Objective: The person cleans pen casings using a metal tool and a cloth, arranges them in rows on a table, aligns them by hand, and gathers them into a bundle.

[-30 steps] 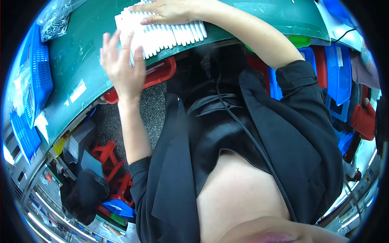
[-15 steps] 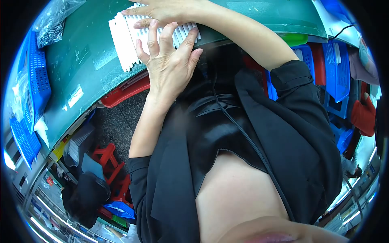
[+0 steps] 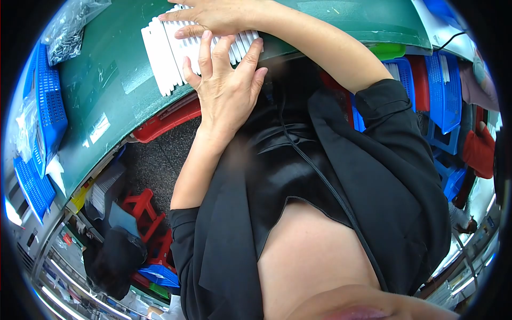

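Observation:
Several slim white strips (image 3: 160, 58) lie side by side in a row on the green tabletop (image 3: 114, 58). My left hand (image 3: 226, 93) rests palm down with spread fingers, its fingertips touching the near part of the row. Across the far part of the row lies my right hand (image 3: 213, 17), its fingers apart and pointing left. The two hands are close together, and they cover much of the strips between them. Neither hand is closed around a strip.
A clear bag of small metal parts (image 3: 66, 45) sits at the upper left, beside blue perforated baskets (image 3: 50, 101). A red tray (image 3: 168, 122) is under the table edge. Blue bins (image 3: 442, 90) stand at right. Another person (image 3: 114, 261) is at lower left.
My left hand has moved right, from beside the row's left end onto the strips. The left-end strips are now uncovered and lie closer together. My right hand has stayed on the row.

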`<state>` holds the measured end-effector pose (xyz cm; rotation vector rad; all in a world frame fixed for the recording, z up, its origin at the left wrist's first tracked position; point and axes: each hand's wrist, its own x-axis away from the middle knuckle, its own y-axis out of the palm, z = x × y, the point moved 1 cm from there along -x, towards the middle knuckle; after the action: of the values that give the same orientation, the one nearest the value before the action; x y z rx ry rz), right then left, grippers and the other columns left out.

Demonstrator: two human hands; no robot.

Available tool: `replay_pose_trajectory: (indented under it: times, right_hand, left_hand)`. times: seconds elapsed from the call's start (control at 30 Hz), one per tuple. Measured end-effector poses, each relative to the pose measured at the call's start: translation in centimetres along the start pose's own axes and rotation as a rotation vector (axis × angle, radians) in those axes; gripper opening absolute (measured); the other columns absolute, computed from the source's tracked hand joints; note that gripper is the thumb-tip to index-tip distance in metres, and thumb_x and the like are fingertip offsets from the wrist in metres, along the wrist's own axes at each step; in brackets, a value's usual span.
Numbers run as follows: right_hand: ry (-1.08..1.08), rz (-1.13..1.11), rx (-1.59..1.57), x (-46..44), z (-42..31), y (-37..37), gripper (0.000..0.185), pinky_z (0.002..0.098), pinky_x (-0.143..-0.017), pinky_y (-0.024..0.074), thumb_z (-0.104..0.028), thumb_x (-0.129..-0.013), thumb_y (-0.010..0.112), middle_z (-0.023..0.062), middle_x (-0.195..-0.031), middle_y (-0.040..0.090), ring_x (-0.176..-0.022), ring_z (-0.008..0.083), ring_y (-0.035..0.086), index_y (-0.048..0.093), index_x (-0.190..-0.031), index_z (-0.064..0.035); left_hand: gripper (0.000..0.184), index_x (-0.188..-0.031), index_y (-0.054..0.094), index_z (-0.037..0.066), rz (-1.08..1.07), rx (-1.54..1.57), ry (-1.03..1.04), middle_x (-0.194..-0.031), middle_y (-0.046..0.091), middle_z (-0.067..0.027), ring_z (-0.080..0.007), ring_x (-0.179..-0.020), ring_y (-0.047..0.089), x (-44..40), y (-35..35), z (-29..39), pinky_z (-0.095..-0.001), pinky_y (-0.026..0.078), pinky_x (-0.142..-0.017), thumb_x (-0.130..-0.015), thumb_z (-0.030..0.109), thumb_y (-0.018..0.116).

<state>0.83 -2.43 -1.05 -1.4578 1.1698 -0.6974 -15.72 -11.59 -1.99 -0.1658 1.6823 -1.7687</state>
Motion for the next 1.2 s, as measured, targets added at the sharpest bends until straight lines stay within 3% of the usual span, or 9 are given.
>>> replay_pose_trajectory:
  times: [0.23, 0.43, 0.47, 0.57, 0.67, 0.97, 1.03, 1.07, 1.2]
  right_hand:
    - [0.007, 0.049, -0.067, -0.1, 0.0, 0.2, 0.067, 0.0624, -0.123, 0.0166, -0.058, -0.104, 0.042, 0.0227, -0.164, 0.033, -0.155, 0.0408, 0.025, 0.044, -0.157, -0.0178]
    - [0.046, 0.147, -0.083, 2.1, 1.3, -1.2, 0.077, 0.0632, -0.124, 0.0101, -0.062, -0.104, 0.039, 0.0230, -0.168, 0.023, -0.157, 0.0423, 0.015, 0.029, -0.163, -0.0141]
    - [0.075, 0.118, -0.069, 2.8, 1.7, -1.5, 0.081, 0.0635, -0.124, 0.0097, -0.062, -0.104, 0.037, 0.0229, -0.169, 0.021, -0.157, 0.0423, 0.015, 0.023, -0.165, -0.0104]
    - [0.156, 0.039, -0.048, 5.3, 3.3, -1.6, 0.080, 0.0632, -0.124, 0.0109, -0.061, -0.105, 0.037, 0.0230, -0.169, 0.021, -0.157, 0.0416, 0.015, 0.024, -0.164, -0.0084]
    - [0.208, -0.064, 0.055, 8.4, 4.5, -2.2, 0.080, 0.0634, -0.124, 0.0127, -0.060, -0.105, 0.039, 0.0235, -0.169, 0.022, -0.157, 0.0412, 0.015, 0.027, -0.162, -0.0069]
    - [0.199, -0.113, 0.037, 16.6, 0.5, -5.9, 0.071, 0.0594, -0.124, 0.0182, -0.052, -0.106, 0.044, 0.0252, -0.166, 0.026, -0.154, 0.0433, 0.023, 0.035, -0.158, -0.0042]
    - [0.193, 0.038, 0.261, 18.1, -0.8, -3.8, 0.082, 0.0513, -0.124, 0.0286, -0.058, -0.084, 0.072, 0.0119, -0.167, 0.033, -0.154, 0.0330, 0.031, 0.051, -0.153, -0.0195]
    - [0.171, 0.154, 0.229, 18.7, -1.0, -3.2, 0.068, 0.0495, -0.122, 0.0331, -0.037, -0.089, 0.074, 0.0115, -0.162, 0.042, -0.150, 0.0299, 0.039, 0.054, -0.151, -0.0167]
    - [0.169, 0.300, 0.219, 21.3, -1.1, -2.6, 0.051, 0.0418, -0.113, 0.0466, 0.002, -0.091, 0.065, 0.0119, -0.143, 0.062, -0.135, 0.0286, 0.058, 0.063, -0.141, -0.0097]
  left_hand:
    - [0.042, -0.134, 0.068, 0.034, -0.041, 0.054, -0.002, -0.143, 0.045, -0.0100, -0.0353, -0.148, 0.029, 1.2, -1.2, -0.2, -0.0683, 0.015, -0.113, -0.092, 0.040, 0.071]
    - [0.040, -0.139, 0.066, 0.018, 0.154, -0.089, -0.173, -0.143, 0.052, -0.0183, -0.0401, -0.140, 0.043, 0.8, -3.1, -7.4, -0.0596, 0.027, -0.115, -0.102, 0.035, 0.062]
    - [0.042, -0.139, 0.065, 0.017, 0.175, -0.018, -0.210, -0.142, 0.051, -0.0191, -0.0409, -0.141, 0.041, 0.9, -3.2, -9.5, -0.0641, 0.025, -0.113, -0.103, 0.037, 0.060]
    - [0.042, -0.138, 0.065, 0.012, 0.240, 0.058, -0.358, -0.136, 0.057, -0.0204, -0.0379, -0.128, 0.054, 0.8, -3.2, -13.9, -0.0510, 0.041, -0.107, -0.105, 0.036, 0.057]
    - [0.042, -0.137, 0.065, 0.010, 0.229, 0.100, -0.526, -0.133, 0.059, -0.0204, -0.0356, -0.125, 0.058, 0.8, -2.5, -15.7, -0.0482, 0.043, -0.107, -0.106, 0.037, 0.056]
    - [0.041, -0.134, 0.067, 0.010, 0.235, -0.021, -0.477, -0.132, 0.061, -0.0174, -0.0336, -0.122, 0.060, 1.0, -1.9, -15.6, -0.0478, 0.044, -0.106, -0.106, 0.038, 0.054]
    - [0.041, -0.133, 0.068, 0.010, 0.230, 0.004, -0.492, -0.132, 0.062, -0.0169, -0.0333, -0.123, 0.059, 1.1, -2.1, -15.5, -0.0458, 0.045, -0.106, -0.106, 0.037, 0.054]
    - [0.041, -0.133, 0.068, 0.010, 0.220, 0.008, -0.500, -0.133, 0.061, -0.0179, -0.0340, -0.125, 0.059, 1.0, -2.2, -15.4, -0.0450, 0.045, -0.107, -0.107, 0.038, 0.052]
    - [0.040, -0.131, 0.070, 0.010, 0.240, 0.021, -0.475, -0.132, 0.063, -0.0185, -0.0341, -0.125, 0.060, 1.3, -2.2, -15.9, -0.0437, 0.046, -0.107, -0.107, 0.036, 0.052]
